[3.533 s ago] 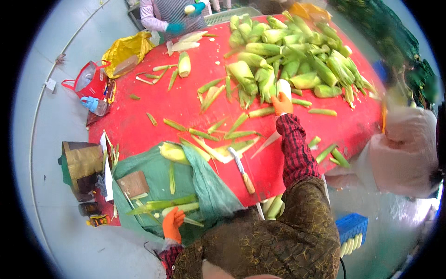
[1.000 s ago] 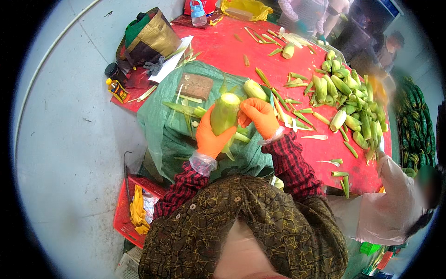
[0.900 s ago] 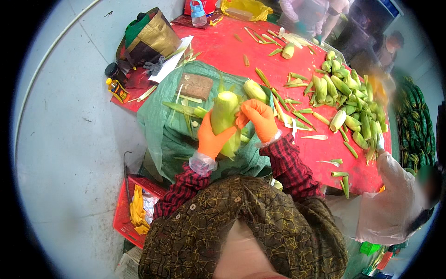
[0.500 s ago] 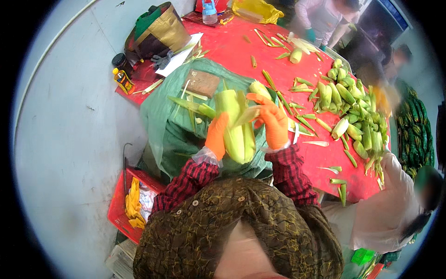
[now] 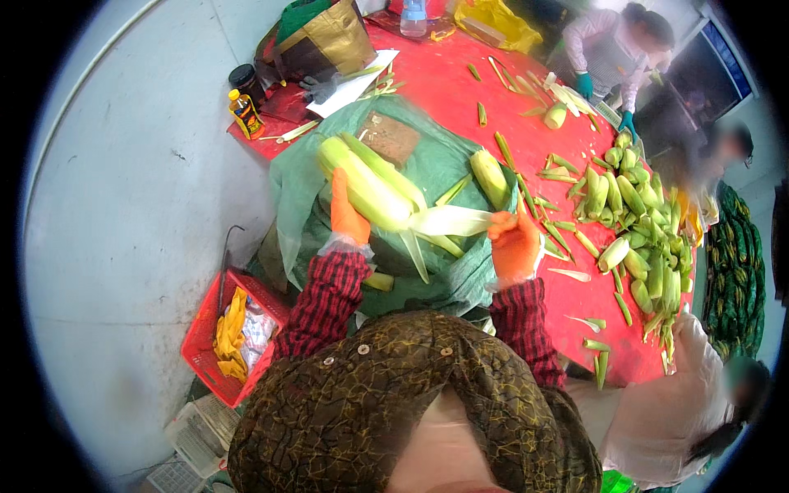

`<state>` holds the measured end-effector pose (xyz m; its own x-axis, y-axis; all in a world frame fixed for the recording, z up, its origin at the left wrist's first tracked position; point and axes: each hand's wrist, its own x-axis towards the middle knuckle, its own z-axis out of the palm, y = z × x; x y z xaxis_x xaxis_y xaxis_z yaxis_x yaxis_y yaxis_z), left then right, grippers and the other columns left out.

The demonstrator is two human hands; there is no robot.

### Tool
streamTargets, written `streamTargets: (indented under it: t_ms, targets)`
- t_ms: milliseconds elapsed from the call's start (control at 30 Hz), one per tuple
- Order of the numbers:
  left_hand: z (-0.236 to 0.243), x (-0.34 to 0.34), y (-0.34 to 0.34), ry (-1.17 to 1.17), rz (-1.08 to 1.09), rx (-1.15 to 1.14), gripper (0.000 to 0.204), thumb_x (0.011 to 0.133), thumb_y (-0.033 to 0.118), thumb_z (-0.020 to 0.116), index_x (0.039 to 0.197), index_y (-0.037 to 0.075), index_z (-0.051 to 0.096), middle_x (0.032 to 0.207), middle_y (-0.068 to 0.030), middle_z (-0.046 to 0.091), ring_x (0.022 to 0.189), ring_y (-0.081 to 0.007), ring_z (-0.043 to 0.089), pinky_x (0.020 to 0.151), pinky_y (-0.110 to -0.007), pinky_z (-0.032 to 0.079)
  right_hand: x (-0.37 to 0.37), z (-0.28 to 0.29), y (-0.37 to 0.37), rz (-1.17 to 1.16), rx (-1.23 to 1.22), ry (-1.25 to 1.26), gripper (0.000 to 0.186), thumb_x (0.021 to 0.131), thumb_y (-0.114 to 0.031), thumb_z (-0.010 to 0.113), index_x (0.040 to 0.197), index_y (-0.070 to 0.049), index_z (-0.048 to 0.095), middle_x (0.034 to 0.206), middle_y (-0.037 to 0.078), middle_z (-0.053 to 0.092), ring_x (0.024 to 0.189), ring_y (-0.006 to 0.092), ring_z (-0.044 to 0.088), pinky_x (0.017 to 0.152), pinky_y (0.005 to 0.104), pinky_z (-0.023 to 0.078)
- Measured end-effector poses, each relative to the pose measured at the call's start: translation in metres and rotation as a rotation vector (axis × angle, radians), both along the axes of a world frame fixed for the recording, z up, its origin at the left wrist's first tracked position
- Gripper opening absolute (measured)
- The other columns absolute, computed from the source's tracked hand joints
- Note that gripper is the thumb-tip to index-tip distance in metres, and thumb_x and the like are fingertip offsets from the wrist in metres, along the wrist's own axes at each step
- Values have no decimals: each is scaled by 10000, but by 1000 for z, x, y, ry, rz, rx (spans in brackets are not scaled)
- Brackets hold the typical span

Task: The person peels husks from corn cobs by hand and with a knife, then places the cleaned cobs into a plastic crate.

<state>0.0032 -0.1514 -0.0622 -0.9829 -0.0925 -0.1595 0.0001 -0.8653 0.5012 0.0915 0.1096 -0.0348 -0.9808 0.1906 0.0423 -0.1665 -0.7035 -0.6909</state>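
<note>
My left hand (image 5: 349, 212), in an orange glove, holds an ear of corn (image 5: 362, 185) tilted over the green mesh sack (image 5: 304, 205). My gloved right hand (image 5: 514, 246) pinches the tip of a pale husk leaf (image 5: 452, 222) stretched out sideways from the ear's lower end. On the sack lie a brown block (image 5: 394, 135), another ear (image 5: 491, 177) and loose husk strips (image 5: 452, 191).
A red-covered table (image 5: 444, 82) bears a large corn pile (image 5: 633, 230), bags (image 5: 320, 37) and bottles (image 5: 245, 111). A co-worker with teal gloves (image 5: 612, 62) stands across it; another (image 5: 657, 411) is at right. A red crate (image 5: 197, 345) sits at lower left.
The ear I hold has moved left and tipped over. My right hand has drawn a husk leaf out to the right and lower. The view has shifted somewhat.
</note>
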Motion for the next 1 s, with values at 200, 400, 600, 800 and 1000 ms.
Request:
streamTargets:
  t_ms: [200,400,600,800,1000]
  targets:
    - [8,22,13,107,-184,-301,500,853,345,606,1234,47,478,1109,-66,564,973,-179,554,840,-318,456,-39,43,-64,214,1266,-116,596,788,-470,607,1170,-18,542,1061,140,623,880,265,630,783,332,481]
    - [14,34,13,180,-224,-399,504,830,275,647,1232,29,470,1105,-64,564,972,-156,545,839,-295,447,-53,51,-80,445,1314,-189,470,773,-290,665,1130,-1,566,974,102,646,833,149,609,766,293,471]
    - [16,40,8,231,-355,-354,547,810,266,667,1257,28,458,1097,-57,570,963,-151,547,837,-289,447,-56,22,-72,424,967,-207,271,760,-53,615,1018,30,616,927,56,653,815,115,594,757,265,470]
    - [16,39,7,259,-435,-354,538,824,294,651,1253,25,467,1095,-49,571,948,-142,550,830,-276,443,-53,3,-64,426,696,-211,239,744,-14,577,974,20,630,880,52,657,769,123,605,712,254,473]
    - [10,25,11,158,-425,-544,540,849,315,621,1262,12,451,1119,-46,558,974,-135,533,854,-275,425,-52,-20,-48,260,630,-265,220,729,13,573,941,8,631,861,59,657,740,134,609,698,258,481]
